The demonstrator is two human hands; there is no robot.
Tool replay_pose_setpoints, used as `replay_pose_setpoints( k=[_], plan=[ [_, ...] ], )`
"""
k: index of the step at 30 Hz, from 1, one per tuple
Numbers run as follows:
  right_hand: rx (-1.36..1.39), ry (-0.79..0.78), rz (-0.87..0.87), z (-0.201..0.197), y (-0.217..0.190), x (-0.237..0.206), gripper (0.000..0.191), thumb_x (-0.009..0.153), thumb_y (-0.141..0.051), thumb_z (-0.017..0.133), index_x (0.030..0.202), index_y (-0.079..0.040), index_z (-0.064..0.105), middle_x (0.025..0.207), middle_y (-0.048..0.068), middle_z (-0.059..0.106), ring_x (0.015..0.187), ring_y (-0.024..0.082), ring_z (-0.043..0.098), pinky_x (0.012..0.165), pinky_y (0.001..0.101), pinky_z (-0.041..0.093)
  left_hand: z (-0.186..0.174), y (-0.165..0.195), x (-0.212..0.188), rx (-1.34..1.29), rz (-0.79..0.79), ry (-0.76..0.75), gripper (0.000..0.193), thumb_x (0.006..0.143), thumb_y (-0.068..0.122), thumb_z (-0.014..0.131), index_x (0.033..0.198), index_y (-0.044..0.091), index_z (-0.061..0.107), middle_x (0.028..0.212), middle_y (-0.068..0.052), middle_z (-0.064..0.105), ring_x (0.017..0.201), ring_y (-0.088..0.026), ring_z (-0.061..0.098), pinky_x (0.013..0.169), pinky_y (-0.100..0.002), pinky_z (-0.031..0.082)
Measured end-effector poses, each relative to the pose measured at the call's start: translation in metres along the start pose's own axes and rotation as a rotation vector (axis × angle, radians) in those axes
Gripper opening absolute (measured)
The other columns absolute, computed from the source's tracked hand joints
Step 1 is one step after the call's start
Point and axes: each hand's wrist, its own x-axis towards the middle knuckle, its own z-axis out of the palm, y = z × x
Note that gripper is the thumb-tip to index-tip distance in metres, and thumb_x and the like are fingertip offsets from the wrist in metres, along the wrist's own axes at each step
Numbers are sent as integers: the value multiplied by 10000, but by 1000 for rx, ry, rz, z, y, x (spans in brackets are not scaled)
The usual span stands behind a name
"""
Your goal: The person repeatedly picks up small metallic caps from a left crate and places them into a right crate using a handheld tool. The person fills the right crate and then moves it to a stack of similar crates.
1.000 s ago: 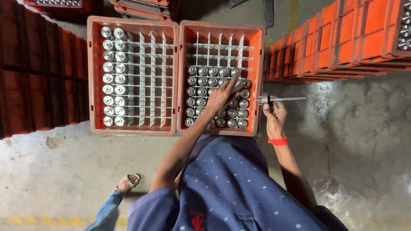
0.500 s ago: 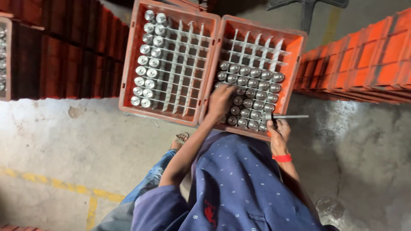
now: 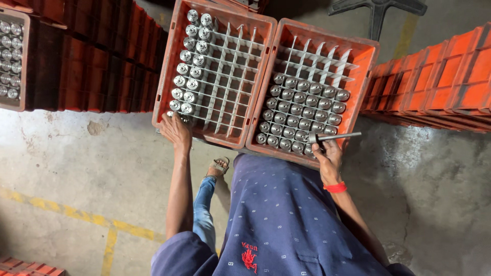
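Far left: dark orange crate stacks [image 3: 97, 66], one partial crate [image 3: 13, 56] at the frame edge with silver cylinders in it.

Left hand [image 3: 176, 130] sits at the near-left corner of the left crate [image 3: 215, 76], fingers [image 3: 169, 118] curled loosely over the rim by the last silver cylinders [image 3: 186, 76]. Can't tell if it pinches one; the fingertips are hidden. Cylinders fill only the two leftmost columns there, other grid cells bare.

Right crate [image 3: 312, 92] touches the left one side by side. Its near rows are packed with cylinders [image 3: 302, 117], far rows bare.

Right hand [image 3: 327, 156] rests on that crate's near rim, fingers closed round a metal rod [image 3: 335, 136] lying roughly level, pointing right. Red band [image 3: 335, 187] on that wrist.

Right side: more orange crates [image 3: 445, 76]. Concrete floor [image 3: 76, 163] below, yellow line [image 3: 82, 217] across it, sandalled foot [image 3: 220, 166] near the crates.
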Motion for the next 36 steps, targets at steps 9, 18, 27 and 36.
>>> replay_pose_setpoints(
  k=[9, 18, 27, 36],
  plan=[
    [-38, 9, 47, -8, -6, -28, 399, 908, -50, 725, 1281, -10, 587, 1240, 62, 659, 1145, 131, 604, 987, 272, 475, -123, -25, -14, -661, 274, 64, 430, 790, 313, 897, 1072, 39, 724, 1086, -123, 697, 990, -271, 682, 882, -413, 564],
    [-48, -146, 28, 39, -22, -8, 439, 903, -116, 752, 1296, -6, 592, 1177, 54, 699, 1084, 122, 628, 933, 255, 485, -13, 149, -77, -1140, 190, -336, 109, 870, 64, 658, 959, 20, 703, 790, -63, 682, 696, -155, 612, 620, -336, 496],
    [-118, -210, -161, 39, -52, -20, 427, 950, -171, 774, 1302, -2, 600, 1266, 86, 652, 1135, 146, 629, 993, 303, 512, -25, 211, -165, -624, 488, -655, 418, 776, 215, 830, 1140, 71, 682, 919, -200, 755, 890, -413, 715, 760, -503, 536],
    [-138, -276, 23, -13, -20, -13, 468, 888, -189, 790, 1292, -31, 616, 1240, 76, 683, 1129, 141, 647, 923, 274, 540, -37, 225, -158, -643, 622, -1011, 516, 788, 395, 845, 1136, 40, 704, 910, -207, 765, 879, -352, 757, 809, -460, 576]
  ],
)
